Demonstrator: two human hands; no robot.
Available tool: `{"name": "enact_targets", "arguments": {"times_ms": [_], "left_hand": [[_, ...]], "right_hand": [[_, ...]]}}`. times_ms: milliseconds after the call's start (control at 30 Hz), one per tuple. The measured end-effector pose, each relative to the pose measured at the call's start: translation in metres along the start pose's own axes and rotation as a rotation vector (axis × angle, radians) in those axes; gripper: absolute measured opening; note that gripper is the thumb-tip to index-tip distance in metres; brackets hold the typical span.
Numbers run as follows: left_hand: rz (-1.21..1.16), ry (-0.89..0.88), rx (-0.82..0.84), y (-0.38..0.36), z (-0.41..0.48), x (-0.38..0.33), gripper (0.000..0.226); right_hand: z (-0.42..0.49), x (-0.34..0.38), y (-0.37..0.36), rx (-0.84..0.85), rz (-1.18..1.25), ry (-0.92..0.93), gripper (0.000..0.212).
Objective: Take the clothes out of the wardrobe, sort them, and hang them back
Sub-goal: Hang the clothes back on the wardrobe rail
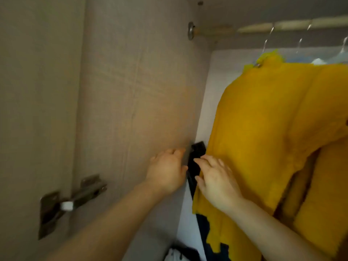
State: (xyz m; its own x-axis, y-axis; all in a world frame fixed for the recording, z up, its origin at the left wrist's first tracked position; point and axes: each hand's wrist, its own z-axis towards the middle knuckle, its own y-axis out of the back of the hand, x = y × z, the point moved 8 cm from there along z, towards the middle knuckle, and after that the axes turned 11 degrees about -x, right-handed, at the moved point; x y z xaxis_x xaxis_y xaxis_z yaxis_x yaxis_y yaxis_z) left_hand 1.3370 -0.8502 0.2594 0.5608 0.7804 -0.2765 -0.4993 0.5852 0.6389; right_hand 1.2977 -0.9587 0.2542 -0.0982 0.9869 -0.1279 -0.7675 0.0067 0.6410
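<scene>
Head view: you're looking into the wardrobe's left corner, by the side wall (141, 91).
Progress: early, I'd judge. Clothes are hanging on the rail (263, 27), so taking out, sorting and re-hanging are all left.
Clothes: yellow top (263, 129) is hanging on a hanger (266, 42) at the rail's left end. A black piece (194, 162) is sitting between it and the wall, w/ dark blue cloth (204, 232) below.
L hand (166, 170): you're reaching in low along the wall, fingers loosely curled, thumb at the black piece's edge. Can't tell if it's pinching.
R hand (216, 181): you're laying fairly straight fingers across the black piece and the yellow top's edge, not clamping.
</scene>
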Motion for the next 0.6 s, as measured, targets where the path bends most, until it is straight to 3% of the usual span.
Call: {"name": "enact_targets", "arguments": {"times_ms": [133, 333, 600], "left_hand": [[0.109, 0.114, 0.119, -0.024, -0.092, 0.036, 0.049], [0.229, 0.488, 0.371, -0.043, -0.291, 0.086, 0.054], [0.422, 1.091, 0.442, 0.035, -0.535, 0.102, 0.053]], "right_hand": [[-0.081, 0.033, -0.064, 0.185, 0.218, 0.005, 0.049], [-0.221, 0.103, -0.124, 0.429, 0.393, 0.166, 0.047], [-0.38, 0.253, -0.098, 0.763, 0.688, 0.538, 0.044]]}}
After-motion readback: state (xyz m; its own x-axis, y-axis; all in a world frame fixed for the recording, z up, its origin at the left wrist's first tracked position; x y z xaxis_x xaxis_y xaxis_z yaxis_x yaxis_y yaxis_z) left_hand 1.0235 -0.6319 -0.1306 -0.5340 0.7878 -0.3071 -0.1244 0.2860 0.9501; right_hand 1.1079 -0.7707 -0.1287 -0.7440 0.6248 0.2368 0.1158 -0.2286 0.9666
